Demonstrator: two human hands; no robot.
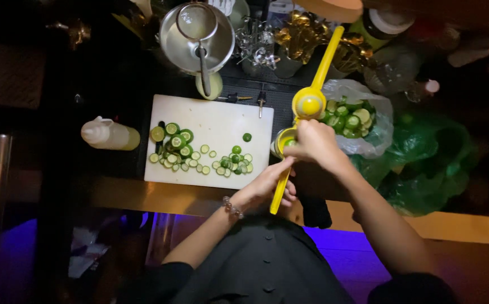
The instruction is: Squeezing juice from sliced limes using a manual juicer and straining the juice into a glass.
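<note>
Right hand [313,142] is closed over the lower cup of the yellow citrus squeezer [306,107], whose hinged upper arm stands open, up and away; left hand [270,183] grips the lower handle, its long axis running diagonally toward the body. Just right lies a clear bag of lime halves [360,115]; left, the white cutting board [216,121] with lime slices [180,147]

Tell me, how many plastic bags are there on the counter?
2: a clear bag holding cut limes beside the yellow squeezer, and a green bag right of it. Others may hide in the dark.
</note>
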